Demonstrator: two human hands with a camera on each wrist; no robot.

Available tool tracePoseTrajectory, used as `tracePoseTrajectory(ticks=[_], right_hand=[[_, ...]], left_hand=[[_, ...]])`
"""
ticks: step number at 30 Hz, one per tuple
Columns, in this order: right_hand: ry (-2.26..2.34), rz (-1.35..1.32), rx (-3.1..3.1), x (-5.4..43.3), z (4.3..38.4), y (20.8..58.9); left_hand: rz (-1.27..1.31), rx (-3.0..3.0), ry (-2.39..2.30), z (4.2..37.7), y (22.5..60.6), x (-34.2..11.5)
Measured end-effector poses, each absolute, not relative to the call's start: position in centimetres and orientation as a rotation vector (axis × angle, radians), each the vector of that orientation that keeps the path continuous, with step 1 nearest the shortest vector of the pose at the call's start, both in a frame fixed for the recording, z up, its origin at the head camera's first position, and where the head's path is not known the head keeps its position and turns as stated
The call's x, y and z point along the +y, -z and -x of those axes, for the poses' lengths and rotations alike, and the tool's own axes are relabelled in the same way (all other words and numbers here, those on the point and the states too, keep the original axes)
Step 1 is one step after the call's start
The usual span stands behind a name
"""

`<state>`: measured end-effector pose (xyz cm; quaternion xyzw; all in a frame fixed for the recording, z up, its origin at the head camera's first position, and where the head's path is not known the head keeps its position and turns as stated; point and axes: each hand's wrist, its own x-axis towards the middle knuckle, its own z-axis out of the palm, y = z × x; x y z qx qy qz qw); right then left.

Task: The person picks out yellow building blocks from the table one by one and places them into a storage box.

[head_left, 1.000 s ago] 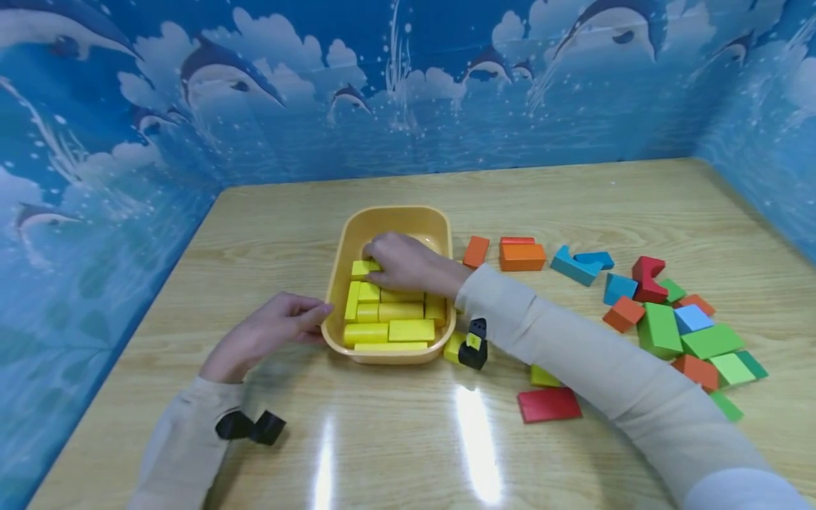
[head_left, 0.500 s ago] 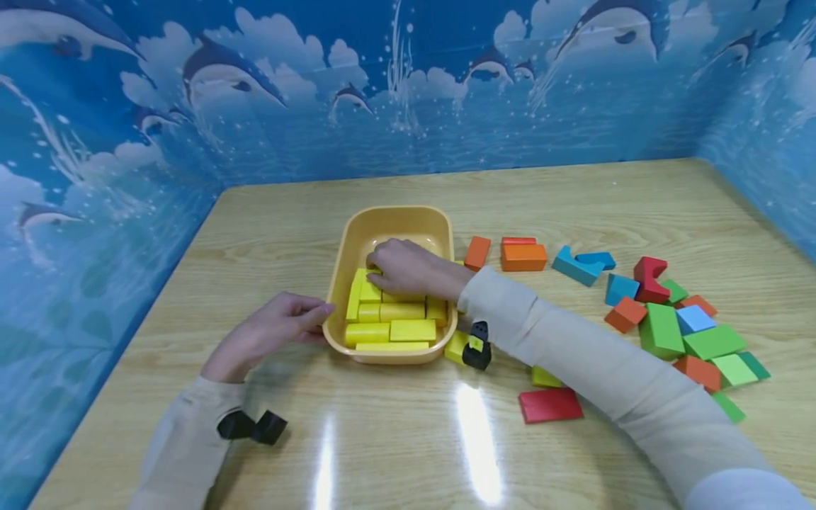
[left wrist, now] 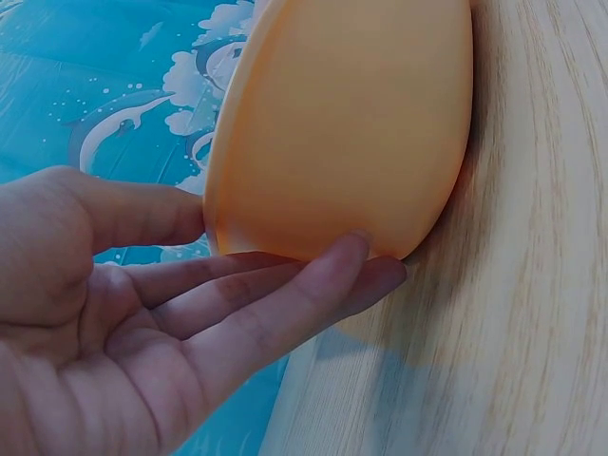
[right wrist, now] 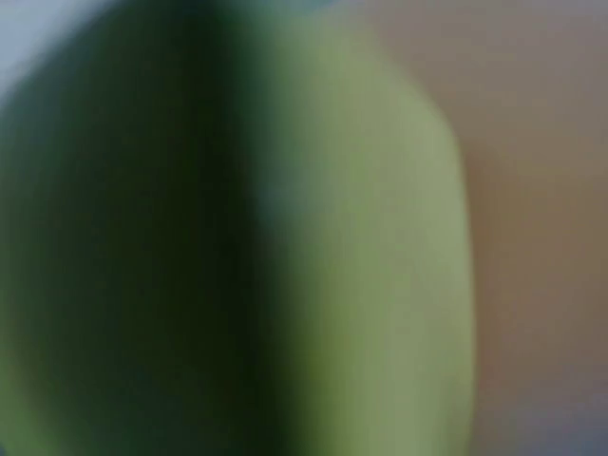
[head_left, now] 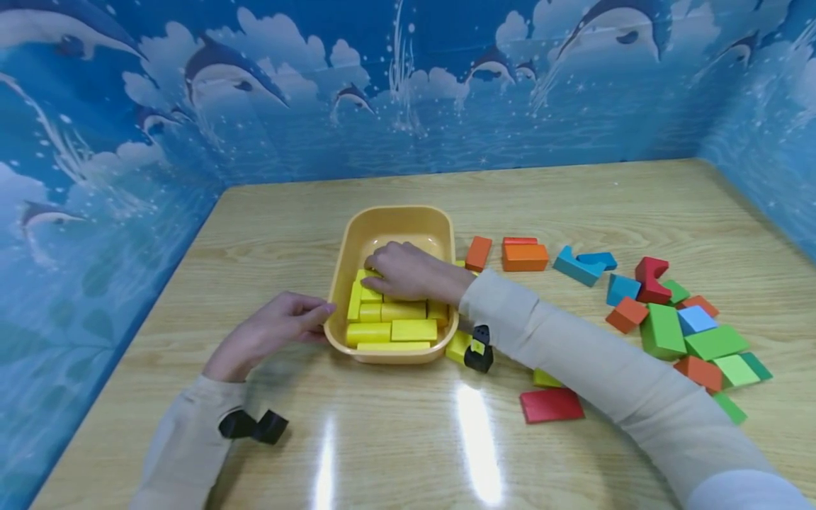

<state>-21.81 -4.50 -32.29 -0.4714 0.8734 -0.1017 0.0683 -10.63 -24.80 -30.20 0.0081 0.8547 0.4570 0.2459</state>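
In the head view a tan plastic basin [head_left: 408, 219] holds several yellow wooden blocks [head_left: 414, 329], packed in rows in its nearer part. My left hand [head_left: 280, 329] holds the basin's left wall, thumb at the rim. The left wrist view shows the fingers of that hand [left wrist: 180, 313] against the basin's outer side [left wrist: 351, 114]. Inside the basin, my right hand [head_left: 413, 271] pinches a small yellow block [head_left: 363, 276] at the far left of the rows. Its palm hides other blocks beneath. The right wrist view is blurred by a yellow block [right wrist: 389, 256] close to the lens.
Right of the basin lie orange blocks [head_left: 525, 258] and blue blocks [head_left: 576, 267]. A pile of green blocks [head_left: 663, 331], red and orange ones spreads farther right. A red flat block [head_left: 552, 406] lies near my right sleeve [head_left: 574, 347]. A yellow block [head_left: 459, 346] sits beside the basin.
My right hand has moved slightly toward me inside the basin, and the small yellow block has shifted the same way, against the row. My left hand stays on the basin wall.
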Motion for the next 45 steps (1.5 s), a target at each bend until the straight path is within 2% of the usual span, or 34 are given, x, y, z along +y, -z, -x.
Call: tracePoseTrajectory(ticks=[9, 19, 25, 32, 45], right_hand=[[0.37, 1.394, 2.646, -2.7, 21.8, 31.0], [0.69, 1.405, 2.753, 5.5, 21.2, 28.4], [0.826, 1.294, 2.812, 8.6, 20.5, 29.0], [0.687, 1.121, 2.727, 9.6, 19.7, 31.4], [0.785, 1.063, 2.654, 8.4, 19.3, 33.5]], left_hand=[[-0.02, 2.333, -1.248, 10.5, 30.3, -24.6], [-0.037, 2.349, -1.235, 10.7, 30.1, -24.8], [-0.057, 2.362, -1.23, 10.7, 30.0, -24.9], [-0.048, 2.347, -1.254, 10.7, 30.2, -24.8], [-0.075, 2.322, -1.292, 10.6, 30.5, -24.7]])
